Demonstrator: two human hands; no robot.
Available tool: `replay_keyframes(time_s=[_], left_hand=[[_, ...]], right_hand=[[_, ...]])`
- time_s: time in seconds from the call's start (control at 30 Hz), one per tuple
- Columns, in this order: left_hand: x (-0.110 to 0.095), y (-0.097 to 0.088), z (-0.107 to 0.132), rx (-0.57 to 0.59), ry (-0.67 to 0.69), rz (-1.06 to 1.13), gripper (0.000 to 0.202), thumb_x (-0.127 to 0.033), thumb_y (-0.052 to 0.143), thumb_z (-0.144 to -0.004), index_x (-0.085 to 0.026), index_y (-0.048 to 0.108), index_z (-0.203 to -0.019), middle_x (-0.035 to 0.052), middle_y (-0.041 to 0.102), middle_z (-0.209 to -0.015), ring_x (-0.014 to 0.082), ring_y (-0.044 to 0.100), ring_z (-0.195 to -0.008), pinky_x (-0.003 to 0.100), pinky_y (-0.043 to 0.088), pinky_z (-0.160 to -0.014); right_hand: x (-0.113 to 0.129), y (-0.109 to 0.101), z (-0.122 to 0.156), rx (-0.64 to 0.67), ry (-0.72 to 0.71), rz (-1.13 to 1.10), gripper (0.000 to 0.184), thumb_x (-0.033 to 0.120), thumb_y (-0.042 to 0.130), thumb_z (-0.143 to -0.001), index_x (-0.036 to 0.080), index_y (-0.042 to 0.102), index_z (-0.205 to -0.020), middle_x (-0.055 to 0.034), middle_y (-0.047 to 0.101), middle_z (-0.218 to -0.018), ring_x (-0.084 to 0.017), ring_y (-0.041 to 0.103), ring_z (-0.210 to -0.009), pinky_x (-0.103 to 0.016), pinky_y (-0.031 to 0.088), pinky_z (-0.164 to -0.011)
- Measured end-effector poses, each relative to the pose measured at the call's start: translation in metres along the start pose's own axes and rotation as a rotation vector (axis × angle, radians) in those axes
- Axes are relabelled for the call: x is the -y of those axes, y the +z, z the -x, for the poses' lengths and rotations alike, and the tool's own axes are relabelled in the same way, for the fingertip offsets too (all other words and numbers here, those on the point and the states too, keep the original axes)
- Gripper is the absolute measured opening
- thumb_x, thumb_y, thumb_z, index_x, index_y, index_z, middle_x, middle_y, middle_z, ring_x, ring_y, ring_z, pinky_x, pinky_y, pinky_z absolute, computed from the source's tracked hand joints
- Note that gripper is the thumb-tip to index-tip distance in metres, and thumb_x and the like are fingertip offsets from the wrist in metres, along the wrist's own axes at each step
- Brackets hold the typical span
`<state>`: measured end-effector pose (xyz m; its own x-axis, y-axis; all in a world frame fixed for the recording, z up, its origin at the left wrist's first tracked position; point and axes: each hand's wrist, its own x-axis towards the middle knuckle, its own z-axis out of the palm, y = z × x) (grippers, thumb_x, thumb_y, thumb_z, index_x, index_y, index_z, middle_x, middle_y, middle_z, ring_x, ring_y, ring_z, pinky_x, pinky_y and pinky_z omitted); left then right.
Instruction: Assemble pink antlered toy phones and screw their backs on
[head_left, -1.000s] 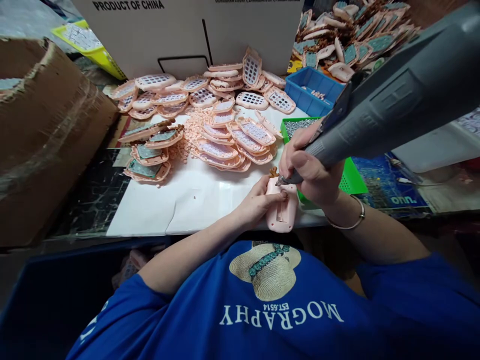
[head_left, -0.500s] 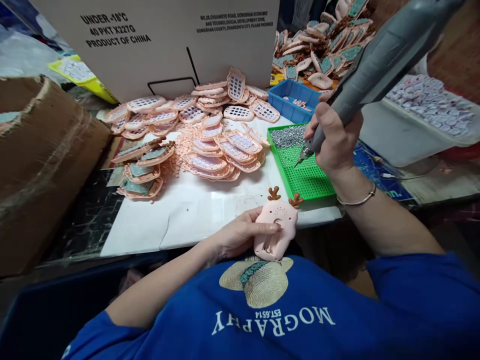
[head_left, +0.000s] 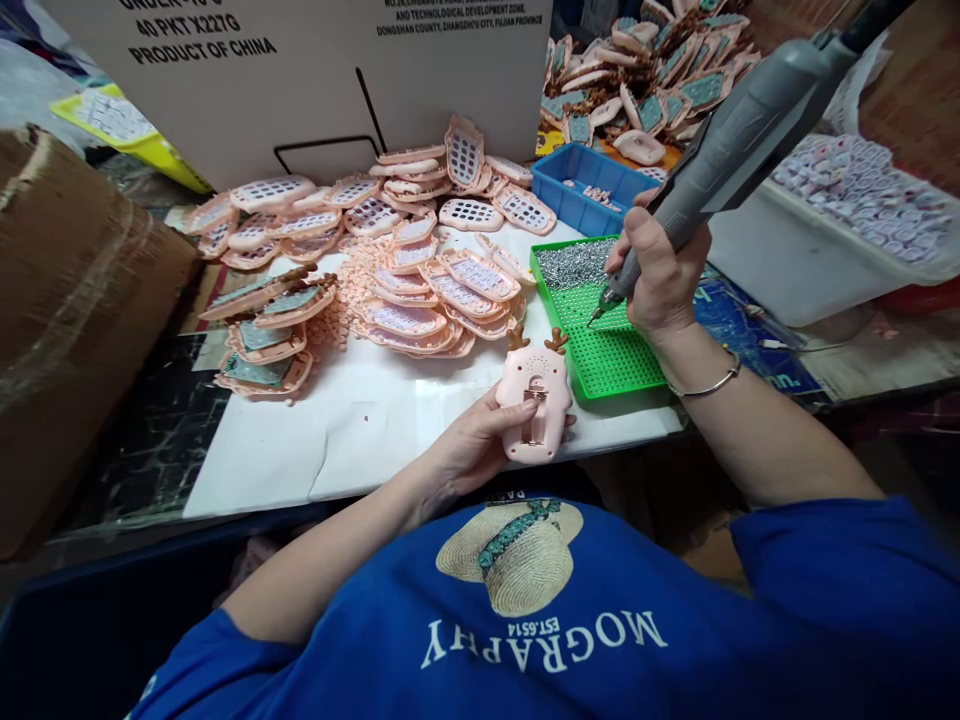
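Note:
My left hand [head_left: 480, 430] grips a pink plastic toy casing [head_left: 535, 375] with brown antlers, its open battery compartment facing up and the thumb across it. The casing is just over the table's front edge. In my right hand [head_left: 664, 265] is a grey electric screwdriver [head_left: 739, 140], tilted with its tip pointing down. That tip hovers above a green perforated tray [head_left: 616, 388]; whether it touches the tray I cannot tell. Small silver screws [head_left: 576, 265] lie heaped at the tray's far end.
Pink casing halves with white keypads [head_left: 409, 318] are piled mid-table. Left of them stand stacked casings with green circuit boards [head_left: 262, 372]. Behind are a large carton [head_left: 315, 90] and a blue bin [head_left: 555, 190]. A whitish tub [head_left: 772, 260] of small parts stands at right.
The antlered casing and my left hand have risen away from my body, and the casing now faces up more squarely. My right hand and screwdriver shift only slightly, still above the green tray.

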<state>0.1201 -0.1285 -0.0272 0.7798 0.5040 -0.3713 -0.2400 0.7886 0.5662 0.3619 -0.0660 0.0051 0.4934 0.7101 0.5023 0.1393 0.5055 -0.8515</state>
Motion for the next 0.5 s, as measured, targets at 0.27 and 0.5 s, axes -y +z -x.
replay_keyframes(time_s=[0.27,0.5], left_hand=[[0.002,-0.001,-0.002,0.000,0.047,0.012,0.046,-0.018,0.078,-0.075,-0.015,0.064,-0.118,0.0117,0.074,-0.104,0.0231,0.073,-0.089,0.037,0.056,-0.086],[0.004,-0.001,-0.002,0.004,0.058,0.029,0.041,-0.018,0.075,-0.078,-0.013,0.063,-0.117,0.0129,0.074,-0.101,0.0257,0.073,-0.090,0.043,0.057,-0.087]], right_hand=[[0.006,0.003,0.000,-0.038,-0.024,-0.005,0.038,0.058,0.080,-0.068,0.033,0.059,-0.089,0.0090,0.052,-0.057,-0.014,0.047,-0.046,-0.033,0.037,-0.047],[0.067,0.015,0.024,-0.015,-0.111,-0.145,0.023,0.043,0.078,-0.074,0.031,0.063,-0.087,0.0062,0.048,-0.057,-0.013,0.044,-0.045,-0.032,0.032,-0.046]])
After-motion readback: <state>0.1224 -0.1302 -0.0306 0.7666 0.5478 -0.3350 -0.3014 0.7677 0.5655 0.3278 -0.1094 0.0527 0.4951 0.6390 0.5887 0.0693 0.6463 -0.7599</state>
